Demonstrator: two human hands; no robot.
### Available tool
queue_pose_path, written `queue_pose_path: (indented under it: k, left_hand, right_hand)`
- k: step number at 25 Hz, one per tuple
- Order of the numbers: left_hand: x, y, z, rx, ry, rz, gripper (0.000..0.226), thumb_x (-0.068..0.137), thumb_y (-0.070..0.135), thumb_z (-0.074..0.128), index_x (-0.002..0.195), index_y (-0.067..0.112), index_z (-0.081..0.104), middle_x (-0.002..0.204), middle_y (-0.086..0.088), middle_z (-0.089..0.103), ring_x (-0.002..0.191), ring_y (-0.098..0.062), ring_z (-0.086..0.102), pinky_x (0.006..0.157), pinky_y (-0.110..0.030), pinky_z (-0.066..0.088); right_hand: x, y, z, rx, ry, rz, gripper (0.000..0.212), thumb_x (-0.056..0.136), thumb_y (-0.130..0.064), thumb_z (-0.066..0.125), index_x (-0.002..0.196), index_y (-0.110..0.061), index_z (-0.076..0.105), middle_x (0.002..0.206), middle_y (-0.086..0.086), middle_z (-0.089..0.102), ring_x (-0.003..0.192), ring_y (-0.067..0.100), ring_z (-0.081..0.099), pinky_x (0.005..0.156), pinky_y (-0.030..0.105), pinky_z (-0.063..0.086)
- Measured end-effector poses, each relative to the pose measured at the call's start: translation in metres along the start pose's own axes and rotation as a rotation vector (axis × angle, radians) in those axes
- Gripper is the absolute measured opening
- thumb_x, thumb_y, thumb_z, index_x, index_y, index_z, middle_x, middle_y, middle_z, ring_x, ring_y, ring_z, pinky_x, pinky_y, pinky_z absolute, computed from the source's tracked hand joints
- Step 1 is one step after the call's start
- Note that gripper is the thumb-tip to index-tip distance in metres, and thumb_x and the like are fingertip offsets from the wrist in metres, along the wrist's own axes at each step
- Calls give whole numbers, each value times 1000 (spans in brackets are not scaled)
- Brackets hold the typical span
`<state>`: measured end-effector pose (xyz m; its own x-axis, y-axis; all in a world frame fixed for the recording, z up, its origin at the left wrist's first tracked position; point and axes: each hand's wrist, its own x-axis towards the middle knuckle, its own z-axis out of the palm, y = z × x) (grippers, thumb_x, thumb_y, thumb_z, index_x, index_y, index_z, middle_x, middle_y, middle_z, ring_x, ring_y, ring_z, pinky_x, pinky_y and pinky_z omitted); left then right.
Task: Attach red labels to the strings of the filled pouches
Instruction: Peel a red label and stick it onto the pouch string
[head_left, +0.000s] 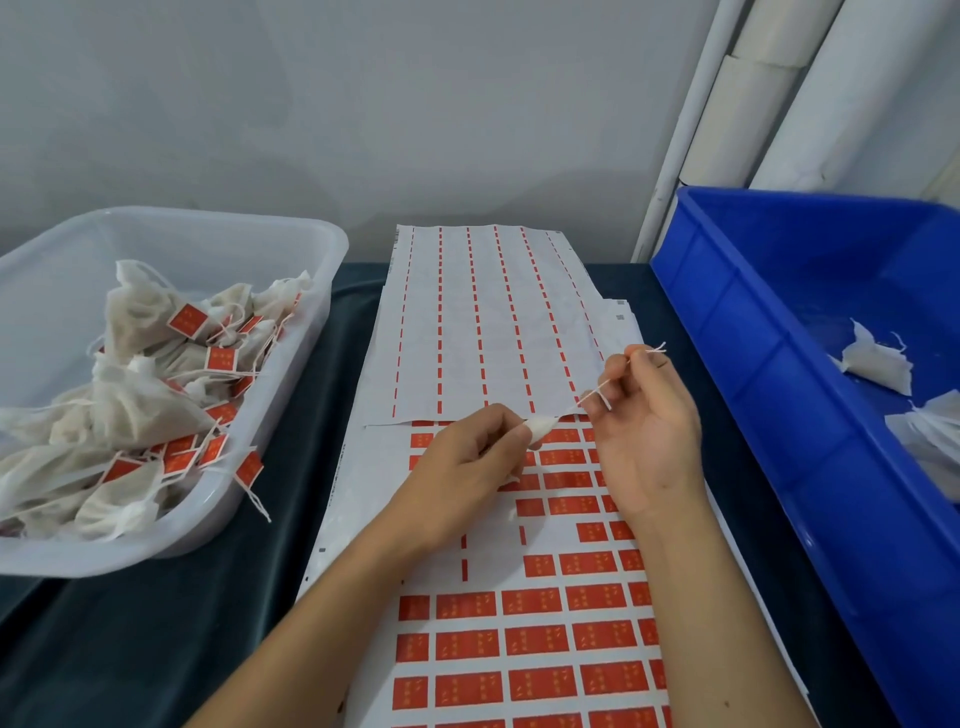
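My left hand (467, 457) is closed around a white filled pouch (537, 430); only the pouch's gathered top shows past my fingers. Its white string (592, 397) runs up and right to my right hand (647, 415), which pinches it between fingertips, with the frayed string end (655, 349) sticking out above. Both hands hover over a sheet of red labels (535, 603); several labels are gone from its upper rows. A used backing sheet (483, 322) with only red strips left lies behind it.
A clear plastic tub (311, 291) at the left holds several pouches with red labels on their strings. A blue bin (769, 364) at the right holds a few unlabelled white pouches (878, 364). A dark cloth (156, 623) covers the table. White pipes stand at the back right.
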<state>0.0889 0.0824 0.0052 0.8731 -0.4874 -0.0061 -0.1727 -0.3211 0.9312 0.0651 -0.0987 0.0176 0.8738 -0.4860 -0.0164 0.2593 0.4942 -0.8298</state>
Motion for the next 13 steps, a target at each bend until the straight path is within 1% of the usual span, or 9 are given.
queue_pose_path:
  k: [2, 4, 6, 8, 9, 10, 11, 12, 13]
  left_hand:
    - [1, 0, 0, -26, 16, 6, 28, 107, 46, 51, 87, 30, 62, 89, 14, 71, 87, -4, 69, 73, -13, 53]
    - [1, 1, -2, -105, 53, 7, 32, 106, 46, 51, 82, 29, 61, 87, 11, 72, 87, -7, 71, 75, -11, 54]
    - [2, 2, -5, -188, 93, -4, 35, 107, 46, 50, 82, 25, 61, 87, 5, 74, 86, -10, 73, 75, -11, 55]
    - [2, 1, -6, -245, 115, -4, 36, 106, 48, 50, 87, 20, 63, 86, 1, 75, 83, -13, 75, 75, -12, 56]
    - [3, 1, -6, -255, 121, -3, 37, 104, 50, 50, 88, 20, 63, 86, 1, 75, 81, -14, 75, 75, -14, 57]
    - [4, 0, -6, -257, 125, -2, 38, 103, 53, 49, 88, 21, 64, 85, 1, 75, 80, -14, 74, 76, -16, 58]
    - [4, 0, -6, -255, 122, 1, 38, 102, 55, 49, 86, 24, 65, 85, 2, 75, 78, -14, 73, 77, -18, 60]
    - [4, 0, -5, -252, 112, 9, 37, 102, 55, 48, 83, 28, 65, 85, 2, 75, 76, -13, 72, 77, -21, 60]
    - [4, 1, -5, -252, 101, 24, 37, 103, 53, 48, 79, 32, 65, 84, 1, 74, 74, -12, 71, 77, -23, 61]
  right_hand:
    - [0, 3, 1, -142, 35, 10, 18, 105, -30, 55, 99, -22, 70, 97, 1, 73, 79, 11, 69, 68, 25, 57]
    - [0, 7, 4, -319, 73, -21, 18, 105, -33, 54, 109, -29, 71, 107, -8, 75, 94, 10, 72, 70, 23, 59]
    - [-2, 9, 7, -472, 119, -134, 21, 103, -33, 55, 119, -42, 66, 114, -23, 70, 104, 1, 68, 69, 16, 58]
    - [-6, 9, 10, -570, 123, -299, 42, 99, -35, 58, 135, -55, 49, 127, -36, 58, 115, -9, 59, 74, 15, 57]
    - [-8, 11, 10, -605, 92, -375, 54, 98, -35, 58, 142, -59, 38, 137, -37, 49, 124, -9, 52, 82, 15, 55]
    - [-9, 14, 10, -657, 37, -424, 59, 99, -36, 58, 145, -61, 31, 143, -38, 40, 132, -6, 46, 89, 16, 52]
    - [-11, 17, 11, -740, -38, -439, 58, 100, -38, 56, 145, -63, 30, 145, -40, 33, 138, -1, 41, 96, 19, 49]
    - [-12, 20, 12, -844, -126, -427, 52, 101, -42, 53, 144, -62, 34, 145, -42, 30, 141, 0, 37, 100, 20, 44]
    - [-13, 23, 13, -933, -213, -388, 44, 100, -48, 50, 143, -58, 42, 145, -41, 33, 141, -4, 36, 101, 17, 39]
